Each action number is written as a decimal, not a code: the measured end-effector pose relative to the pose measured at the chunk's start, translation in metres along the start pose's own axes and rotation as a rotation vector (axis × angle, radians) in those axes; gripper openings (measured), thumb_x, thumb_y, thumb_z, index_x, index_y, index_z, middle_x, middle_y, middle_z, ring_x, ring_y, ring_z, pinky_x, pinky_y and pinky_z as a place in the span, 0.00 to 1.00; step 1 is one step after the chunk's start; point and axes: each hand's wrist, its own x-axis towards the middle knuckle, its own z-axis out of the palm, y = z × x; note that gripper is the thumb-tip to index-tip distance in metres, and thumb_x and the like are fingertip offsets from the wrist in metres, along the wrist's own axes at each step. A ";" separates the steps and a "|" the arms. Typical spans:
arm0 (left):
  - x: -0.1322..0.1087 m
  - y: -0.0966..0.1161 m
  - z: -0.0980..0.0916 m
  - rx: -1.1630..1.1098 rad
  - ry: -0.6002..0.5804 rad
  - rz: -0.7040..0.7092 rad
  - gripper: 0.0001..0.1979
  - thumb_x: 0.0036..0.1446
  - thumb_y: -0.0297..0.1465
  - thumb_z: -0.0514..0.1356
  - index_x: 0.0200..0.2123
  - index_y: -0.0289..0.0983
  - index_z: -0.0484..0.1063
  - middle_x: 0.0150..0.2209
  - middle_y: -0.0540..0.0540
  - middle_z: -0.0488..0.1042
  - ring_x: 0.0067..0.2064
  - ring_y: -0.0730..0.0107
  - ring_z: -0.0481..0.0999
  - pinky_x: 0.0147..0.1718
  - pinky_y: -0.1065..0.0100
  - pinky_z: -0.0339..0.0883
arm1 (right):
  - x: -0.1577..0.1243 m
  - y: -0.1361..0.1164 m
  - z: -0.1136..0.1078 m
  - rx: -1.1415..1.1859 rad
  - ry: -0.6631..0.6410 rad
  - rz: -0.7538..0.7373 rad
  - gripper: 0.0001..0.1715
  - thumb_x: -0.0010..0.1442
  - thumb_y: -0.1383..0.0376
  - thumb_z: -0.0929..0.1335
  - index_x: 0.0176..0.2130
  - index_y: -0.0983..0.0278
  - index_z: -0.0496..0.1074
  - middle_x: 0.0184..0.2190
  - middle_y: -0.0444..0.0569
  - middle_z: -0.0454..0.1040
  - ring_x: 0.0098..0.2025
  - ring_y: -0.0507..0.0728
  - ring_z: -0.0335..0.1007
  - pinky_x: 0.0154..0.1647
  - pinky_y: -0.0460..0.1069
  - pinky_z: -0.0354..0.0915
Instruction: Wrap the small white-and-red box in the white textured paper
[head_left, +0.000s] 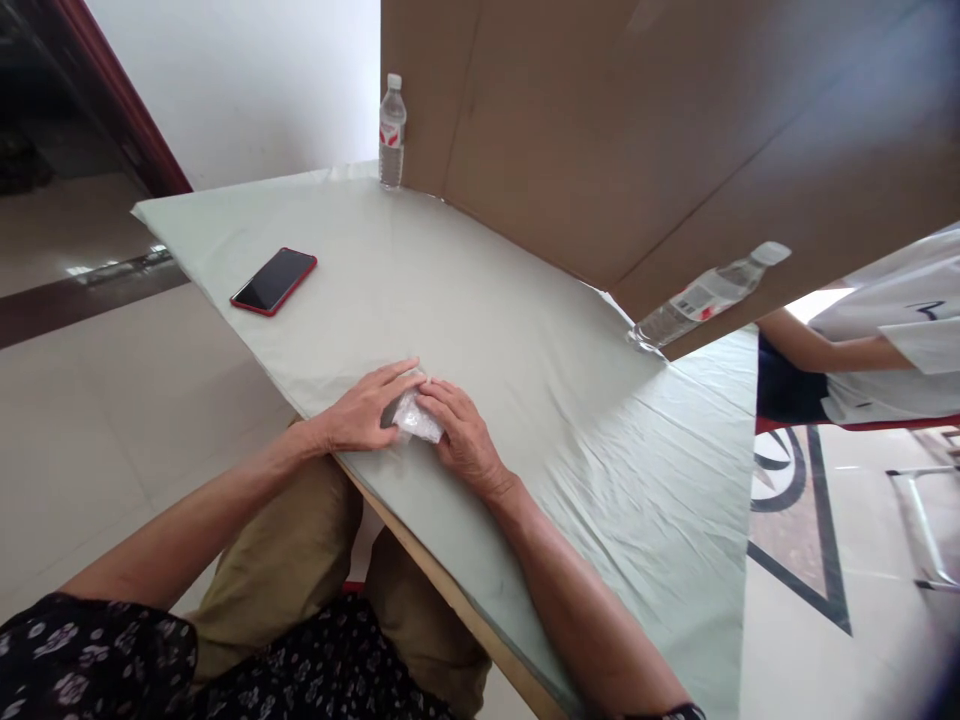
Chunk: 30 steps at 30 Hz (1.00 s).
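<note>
A small clear, crinkled plastic packet [418,420] is on the table near its front edge, between my two hands. My left hand [367,408] holds it from the left, thumb at the near side and fingers curved over the far side. My right hand [466,432] grips its right side, fingers bent over the top. The fingertips of both hands almost meet at the packet's far edge. What is inside the plastic cannot be made out.
A phone in a red case [274,281] lies at the left of the cloth-covered table [360,280]. A brown cardboard partition [570,130] stands across the back, with a water bottle [391,135] at its left and a tilted-looking bottle [701,300] at its right. Another person's arm [832,350] shows beyond.
</note>
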 end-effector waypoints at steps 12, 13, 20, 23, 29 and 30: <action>0.045 0.006 -0.002 -0.459 -0.020 -0.336 0.24 0.58 0.42 0.61 0.53 0.34 0.73 0.43 0.43 0.79 0.41 0.63 0.78 0.39 0.65 0.72 | 0.042 0.022 -0.037 0.780 -0.136 0.758 0.20 0.57 0.54 0.73 0.46 0.61 0.79 0.38 0.47 0.81 0.39 0.57 0.76 0.43 0.51 0.71; 0.048 0.007 -0.003 -0.420 -0.009 -0.367 0.23 0.59 0.44 0.59 0.51 0.34 0.74 0.41 0.44 0.79 0.39 0.64 0.76 0.38 0.66 0.70 | 0.045 0.025 -0.037 0.814 -0.125 0.807 0.21 0.56 0.52 0.73 0.44 0.62 0.79 0.36 0.46 0.80 0.36 0.56 0.74 0.40 0.50 0.69; 0.057 0.009 0.011 -0.593 0.071 -0.388 0.27 0.55 0.45 0.62 0.53 0.34 0.73 0.42 0.43 0.79 0.41 0.62 0.76 0.40 0.65 0.70 | 0.046 0.032 -0.026 0.585 0.022 0.799 0.16 0.59 0.51 0.68 0.34 0.61 0.74 0.27 0.42 0.71 0.30 0.53 0.64 0.33 0.48 0.60; 0.056 0.008 0.019 -0.783 0.079 -0.439 0.37 0.48 0.38 0.67 0.62 0.32 0.66 0.48 0.40 0.78 0.46 0.59 0.78 0.43 0.64 0.71 | 0.043 0.032 -0.026 0.565 0.038 0.788 0.19 0.60 0.49 0.67 0.35 0.62 0.75 0.27 0.43 0.71 0.31 0.54 0.64 0.34 0.48 0.60; 0.054 0.006 0.024 -0.909 0.110 -0.508 0.49 0.48 0.39 0.71 0.69 0.30 0.56 0.56 0.34 0.73 0.56 0.51 0.75 0.52 0.58 0.70 | 0.040 0.023 -0.030 0.713 0.003 0.784 0.27 0.59 0.45 0.71 0.48 0.62 0.75 0.37 0.47 0.78 0.39 0.57 0.71 0.42 0.51 0.66; 0.054 0.005 0.024 -0.925 0.105 -0.504 0.50 0.48 0.40 0.71 0.70 0.30 0.55 0.57 0.33 0.73 0.57 0.50 0.74 0.53 0.57 0.70 | 0.040 0.022 -0.030 0.720 -0.004 0.790 0.28 0.59 0.45 0.71 0.49 0.62 0.75 0.37 0.47 0.78 0.39 0.58 0.72 0.42 0.51 0.66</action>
